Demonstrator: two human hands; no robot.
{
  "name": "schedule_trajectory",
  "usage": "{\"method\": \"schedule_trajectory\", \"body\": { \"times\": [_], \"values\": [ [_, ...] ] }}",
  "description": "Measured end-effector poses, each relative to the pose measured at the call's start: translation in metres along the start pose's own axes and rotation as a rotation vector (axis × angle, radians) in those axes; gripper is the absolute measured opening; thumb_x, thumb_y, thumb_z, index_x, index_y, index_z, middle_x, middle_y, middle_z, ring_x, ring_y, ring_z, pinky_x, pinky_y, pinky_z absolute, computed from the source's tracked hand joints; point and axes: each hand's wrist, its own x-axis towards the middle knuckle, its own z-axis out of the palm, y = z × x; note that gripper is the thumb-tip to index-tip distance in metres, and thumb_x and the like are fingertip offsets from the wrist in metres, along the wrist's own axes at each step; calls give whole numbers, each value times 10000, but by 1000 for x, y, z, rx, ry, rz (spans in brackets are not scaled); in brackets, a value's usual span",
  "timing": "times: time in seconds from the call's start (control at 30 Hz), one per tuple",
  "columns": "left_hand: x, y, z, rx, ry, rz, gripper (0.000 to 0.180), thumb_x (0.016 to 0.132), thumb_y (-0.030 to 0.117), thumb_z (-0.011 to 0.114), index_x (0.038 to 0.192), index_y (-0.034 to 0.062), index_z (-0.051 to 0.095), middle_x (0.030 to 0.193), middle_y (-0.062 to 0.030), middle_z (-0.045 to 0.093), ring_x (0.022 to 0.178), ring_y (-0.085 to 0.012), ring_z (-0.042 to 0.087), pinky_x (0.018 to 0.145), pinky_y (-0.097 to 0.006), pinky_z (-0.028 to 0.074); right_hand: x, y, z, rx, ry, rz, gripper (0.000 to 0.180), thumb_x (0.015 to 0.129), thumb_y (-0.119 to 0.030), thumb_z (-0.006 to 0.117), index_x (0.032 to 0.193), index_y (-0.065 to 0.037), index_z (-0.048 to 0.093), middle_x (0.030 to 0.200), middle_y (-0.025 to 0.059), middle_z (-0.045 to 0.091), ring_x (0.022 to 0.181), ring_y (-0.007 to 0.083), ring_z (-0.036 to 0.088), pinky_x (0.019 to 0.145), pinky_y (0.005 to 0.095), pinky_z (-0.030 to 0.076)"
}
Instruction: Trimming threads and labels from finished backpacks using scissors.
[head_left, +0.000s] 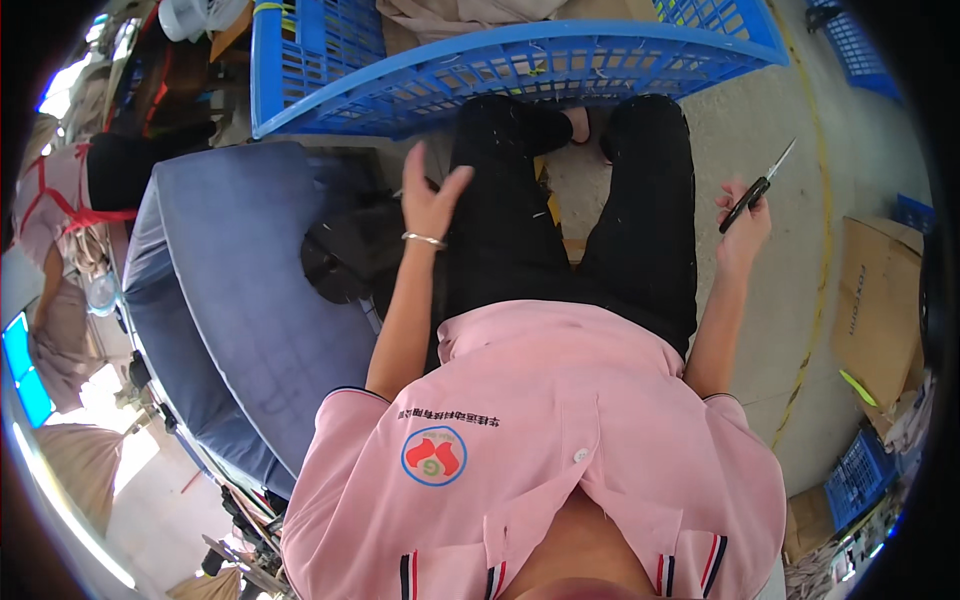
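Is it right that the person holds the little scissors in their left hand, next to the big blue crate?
Not quite. The head view shows the scissors in the right hand. The left hand is open and holds nothing. The blue crate is right.

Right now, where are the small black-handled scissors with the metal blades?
In the head view, the black-handled scissors are in the person's raised right hand, right of the black-trousered knee, blades pointing up over the concrete floor.

Concrete floor (760, 150) under blue crate (520, 70), cardboard box (875, 300)
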Motion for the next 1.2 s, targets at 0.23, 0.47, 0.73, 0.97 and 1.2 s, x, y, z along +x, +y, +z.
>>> {"method": "schedule_trajectory", "body": {
  "times": [0.23, 0.47, 0.73, 0.97, 1.2],
  "values": [
    [15, 51, 64, 564, -213, 16, 948, 664, 408, 835, 1477, 312, 357, 1605, -82, 179, 1415, -419, 250, 969, -640, 392, -29, -23, 68, -210, -145, -194, 341, 901, -346, 707, 971, -29, 603, 846, 49, 650, 657, 108, 566, 570, 258, 438],
    [10, 39, 59, 351, -2, 71, 178, 735, 230, 791, 892, 201, 712, 1289, -14, 529, 1171, -343, 486, 872, -504, 460, -37, -1, 77, -644, -185, -427, 408, 898, -366, 708, 967, 2, 548, 830, 89, 571, 764, 237, 559, 712, 372, 461],
    [21, 42, 53, 166, 136, 164, 123, 733, 163, 778, 725, 102, 672, 982, -22, 634, 977, -297, 567, 789, -441, 464, -33, -2, 74, -514, -164, -381, 363, 912, -292, 708, 965, 27, 543, 836, 76, 539, 777, 187, 513, 713, 317, 442],
    [42, 150, -33, -188, 433, 246, 106, 851, 97, 713, 838, 34, 629, 915, -90, 630, 817, -197, 618, 742, -281, 486, -30, -4, 66, -438, -156, -341, 375, 915, -309, 703, 943, 14, 515, 804, 37, 453, 753, 174, 454, 709, 308, 416],
    [-14, 43, 31, 383, 48, 241, 245, 805, 276, 747, 860, 49, 675, 911, -98, 673, 934, -329, 621, 827, -422, 468, -34, -9, 68, -453, -116, -361, 463, 881, -370, 733, 1050, 37, 590, 909, 105, 612, 823, 194, 563, 784, 331, 471]
  ]
}}
